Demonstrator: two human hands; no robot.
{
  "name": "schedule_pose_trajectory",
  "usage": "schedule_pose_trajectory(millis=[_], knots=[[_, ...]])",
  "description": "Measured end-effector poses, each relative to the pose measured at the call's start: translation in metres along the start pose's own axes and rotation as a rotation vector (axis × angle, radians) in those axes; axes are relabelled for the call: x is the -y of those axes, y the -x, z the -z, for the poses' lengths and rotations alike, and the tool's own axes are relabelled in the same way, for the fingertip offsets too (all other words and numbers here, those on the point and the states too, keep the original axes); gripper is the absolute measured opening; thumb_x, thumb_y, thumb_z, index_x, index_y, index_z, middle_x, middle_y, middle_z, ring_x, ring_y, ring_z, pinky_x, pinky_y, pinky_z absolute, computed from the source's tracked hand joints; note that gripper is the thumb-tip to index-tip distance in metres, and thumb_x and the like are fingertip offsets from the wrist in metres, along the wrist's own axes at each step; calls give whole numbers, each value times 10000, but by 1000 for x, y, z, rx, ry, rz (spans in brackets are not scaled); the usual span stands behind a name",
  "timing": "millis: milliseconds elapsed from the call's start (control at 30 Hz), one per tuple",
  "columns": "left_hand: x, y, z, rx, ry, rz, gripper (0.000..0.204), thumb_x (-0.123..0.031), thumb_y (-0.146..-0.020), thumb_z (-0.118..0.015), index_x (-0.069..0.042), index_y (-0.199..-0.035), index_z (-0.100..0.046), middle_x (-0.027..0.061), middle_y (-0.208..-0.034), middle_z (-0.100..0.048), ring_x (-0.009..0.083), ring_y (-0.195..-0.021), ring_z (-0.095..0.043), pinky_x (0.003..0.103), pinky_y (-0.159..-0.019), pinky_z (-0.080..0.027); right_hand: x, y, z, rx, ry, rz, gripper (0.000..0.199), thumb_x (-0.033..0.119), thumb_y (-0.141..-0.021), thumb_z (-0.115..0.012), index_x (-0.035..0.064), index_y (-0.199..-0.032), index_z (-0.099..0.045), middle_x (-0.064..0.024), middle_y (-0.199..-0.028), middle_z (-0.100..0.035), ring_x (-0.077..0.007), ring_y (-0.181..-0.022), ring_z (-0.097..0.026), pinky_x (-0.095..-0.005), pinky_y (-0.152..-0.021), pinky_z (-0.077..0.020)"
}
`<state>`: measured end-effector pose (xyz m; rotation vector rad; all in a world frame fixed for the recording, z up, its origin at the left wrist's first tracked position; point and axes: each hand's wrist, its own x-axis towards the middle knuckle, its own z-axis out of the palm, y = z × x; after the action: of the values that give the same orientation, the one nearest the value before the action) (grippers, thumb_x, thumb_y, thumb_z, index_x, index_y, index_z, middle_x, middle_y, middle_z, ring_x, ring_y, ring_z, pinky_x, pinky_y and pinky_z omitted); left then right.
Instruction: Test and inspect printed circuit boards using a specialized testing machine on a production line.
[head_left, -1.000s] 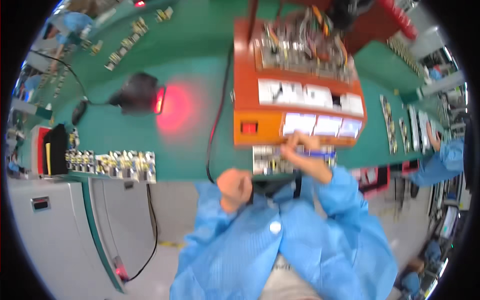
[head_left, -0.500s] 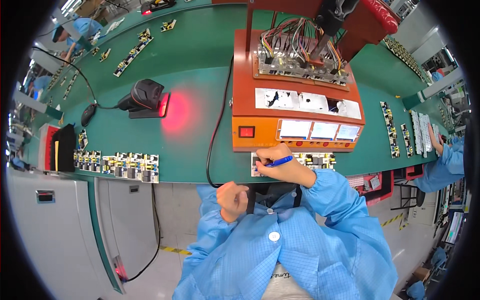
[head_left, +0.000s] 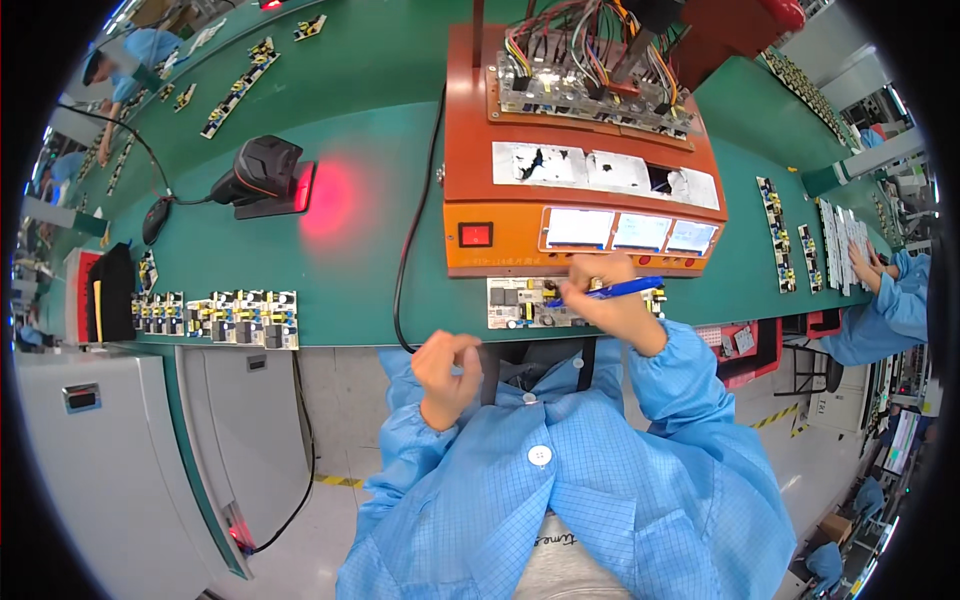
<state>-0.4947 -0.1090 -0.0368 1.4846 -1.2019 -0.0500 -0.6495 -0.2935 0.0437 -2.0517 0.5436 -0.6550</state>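
Note:
My right hand [head_left: 606,300] grips a blue pen [head_left: 612,291] and rests its tip on a white circuit board [head_left: 525,303] lying at the near edge of the green bench, just in front of the orange test box [head_left: 500,190]. My left hand [head_left: 446,362] is curled into a loose fist below the bench edge, close to my chest, with nothing visible in it. Both arms wear light blue sleeves.
A black scanner [head_left: 262,172] throws a red glow on the green bench [head_left: 350,290] at the left. A row of circuit boards [head_left: 215,317] lies at the near left edge. A black cable [head_left: 408,250] runs off the bench. Another person's hands [head_left: 862,268] work at the right.
My view has tilted so the bench and test box sit lower and closer. My right hand with the pen has settled over the white board; my left fist stayed near my chest.

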Motion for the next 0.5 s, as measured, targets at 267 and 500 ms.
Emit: schedule_pose_trajectory(millis=[267, 500], knots=[[-18, -44, -6, 392, -296, -3, 691, -127, -642, -779, -31, -1263, -495, 138, -1195, -515, 319, -1060, -505, 410, -900, -425, -17, 15, 9, 142, 126, 0, 190, 36, -721, -612, 13, -615, -456, -89, -495, -438, -162, -422, -436, -296, -430, -350], [-19, -49, -4, 496, -322, -22, 696, -159, -623, -799, -40, -1245, -511, 125, -1222, -496, 325, -1124, -466, 421, -931, -398, -22, 23, 20, 104, 102, 53, 224, 41, -726, -625, 13, -595, -445, -92, -498, -444, -164, -425, -457, -304, -431, -351]])
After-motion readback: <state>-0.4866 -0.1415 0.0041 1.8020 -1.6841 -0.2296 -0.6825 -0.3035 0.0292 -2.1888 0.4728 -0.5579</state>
